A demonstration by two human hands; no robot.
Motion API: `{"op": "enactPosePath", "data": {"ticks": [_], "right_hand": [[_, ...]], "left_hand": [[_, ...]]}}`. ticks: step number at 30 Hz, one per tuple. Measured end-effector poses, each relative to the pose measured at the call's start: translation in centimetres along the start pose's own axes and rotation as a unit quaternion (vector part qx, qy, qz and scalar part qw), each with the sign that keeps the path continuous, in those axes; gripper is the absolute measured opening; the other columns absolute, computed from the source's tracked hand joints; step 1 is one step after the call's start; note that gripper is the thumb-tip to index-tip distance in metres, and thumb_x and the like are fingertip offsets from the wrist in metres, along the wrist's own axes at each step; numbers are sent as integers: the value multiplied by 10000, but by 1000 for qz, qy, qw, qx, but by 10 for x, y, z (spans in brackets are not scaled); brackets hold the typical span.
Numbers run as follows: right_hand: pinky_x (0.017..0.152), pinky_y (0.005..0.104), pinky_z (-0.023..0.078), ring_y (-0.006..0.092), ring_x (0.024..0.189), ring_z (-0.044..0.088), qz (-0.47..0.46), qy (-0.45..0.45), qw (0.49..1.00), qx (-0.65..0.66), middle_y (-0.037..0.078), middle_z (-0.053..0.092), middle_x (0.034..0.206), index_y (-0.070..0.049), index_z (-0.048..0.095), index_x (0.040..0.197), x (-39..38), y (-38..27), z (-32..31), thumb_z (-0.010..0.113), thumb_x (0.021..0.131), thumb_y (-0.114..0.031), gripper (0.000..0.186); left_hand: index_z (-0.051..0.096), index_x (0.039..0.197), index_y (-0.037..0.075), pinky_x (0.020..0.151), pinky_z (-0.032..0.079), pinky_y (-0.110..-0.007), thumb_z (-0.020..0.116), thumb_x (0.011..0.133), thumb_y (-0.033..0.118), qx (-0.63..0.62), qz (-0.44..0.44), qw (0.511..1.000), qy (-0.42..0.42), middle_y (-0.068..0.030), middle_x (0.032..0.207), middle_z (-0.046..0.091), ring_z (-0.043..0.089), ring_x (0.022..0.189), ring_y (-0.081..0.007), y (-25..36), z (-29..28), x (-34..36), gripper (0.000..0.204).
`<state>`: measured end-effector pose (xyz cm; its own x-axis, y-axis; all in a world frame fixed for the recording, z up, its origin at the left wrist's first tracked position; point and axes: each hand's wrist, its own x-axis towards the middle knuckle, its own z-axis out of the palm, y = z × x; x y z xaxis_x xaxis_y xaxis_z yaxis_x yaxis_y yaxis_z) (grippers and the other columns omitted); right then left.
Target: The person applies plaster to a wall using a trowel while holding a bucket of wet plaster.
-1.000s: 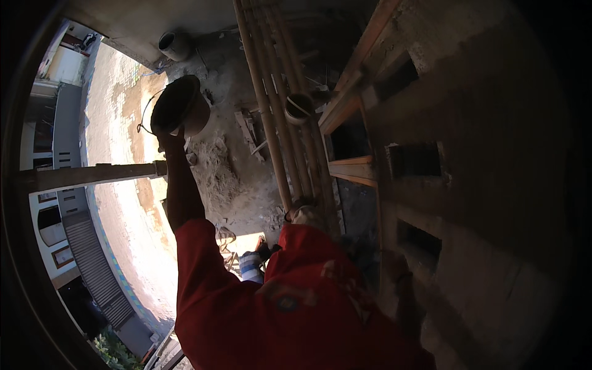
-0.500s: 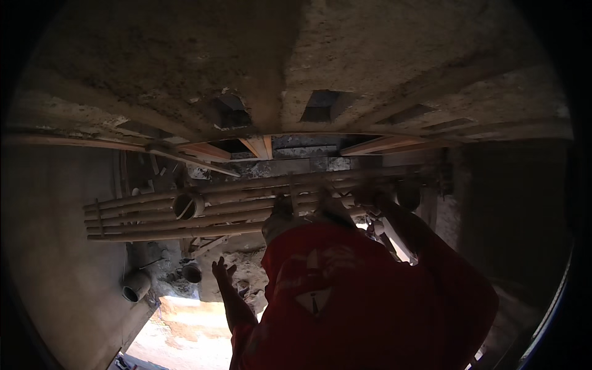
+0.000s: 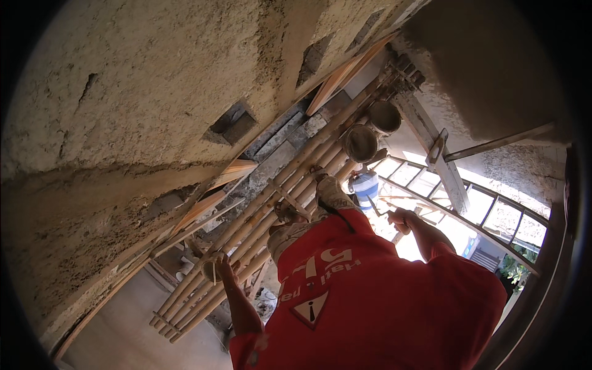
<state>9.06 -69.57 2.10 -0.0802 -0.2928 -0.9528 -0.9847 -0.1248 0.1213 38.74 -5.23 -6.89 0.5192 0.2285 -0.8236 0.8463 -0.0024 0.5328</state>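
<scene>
My left hand has its fingers apart and overlaps the rim of a small bucket at the left part of the pole platform. Whether it touches that rim I cannot tell. Out to the right, my right hand is closed around what looks like a trowel; a thin bent metal neck shows beyond the fingers, and the blade is hard to make out. Both my feet stand on the platform of round wooden poles, between the small bucket and two larger buckets.
Two mortar-stained buckets sit side by side at the platform's far right. Below them is a blue and white pail. A ladder-like frame and a wooden post stand at right. The rough wall has square recesses.
My view has turned, so the platform now slants up to the right. My right hand has moved off the buckets, away from the wall; my left hand has risen toward the small bucket.
</scene>
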Motion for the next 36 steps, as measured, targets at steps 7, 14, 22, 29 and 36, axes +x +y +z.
{"op": "enactPosePath", "data": {"ticks": [7, 14, 22, 29, 36], "right_hand": [[511, 396, 531, 245, 580, 602, -25, -12, 981, 194, 133, 602, 727, 22, 590, 914, 83, -15, -20, 637, 839, -113, 161], [509, 396, 522, 206, 593, 593, -35, 46, 901, 430, 63, 590, 729, -69, 592, 892, 181, -29, -70, 631, 845, -167, 115], [646, 389, 520, 220, 733, 631, -136, 231, 901, 341, 74, 648, 829, -84, 579, 1048, 308, -9, -91, 502, 949, -245, 204], [754, 391, 532, 283, 855, 658, -260, 349, 873, 222, 129, 646, 911, -70, 512, 1216, 448, -42, -116, 508, 916, -142, 309], [741, 393, 525, 199, 791, 615, -127, 347, 693, 619, 93, 607, 882, -32, 599, 1058, 576, -52, -175, 639, 870, -276, 311]], "left_hand": [[256, 1555, 271, 786, 570, -495, 599, 982, 294, 42, -29, 998, 42, -117, 1358, 473, 583, 1094, -339, 22, 41, -11, 668], [317, 1515, 115, 704, 601, -456, 590, 979, 226, 172, -121, 977, 35, -187, 1203, 524, 668, 802, -344, -12, 94, -60, 612], [238, 1555, 93, 676, 612, -439, 558, 991, 222, 217, -142, 966, 25, -211, 1275, 513, 697, 774, -342, -7, 173, -49, 661], [229, 1560, 125, 670, 594, -476, 574, 958, 152, 275, -181, 943, 47, -208, 1230, 543, 685, 755, -355, -55, 170, -9, 694], [192, 1565, 179, 649, 594, -492, 530, 990, 227, 334, -270, 894, 130, -252, 1353, 494, 693, 804, -389, -97, 118, 15, 669]]}}
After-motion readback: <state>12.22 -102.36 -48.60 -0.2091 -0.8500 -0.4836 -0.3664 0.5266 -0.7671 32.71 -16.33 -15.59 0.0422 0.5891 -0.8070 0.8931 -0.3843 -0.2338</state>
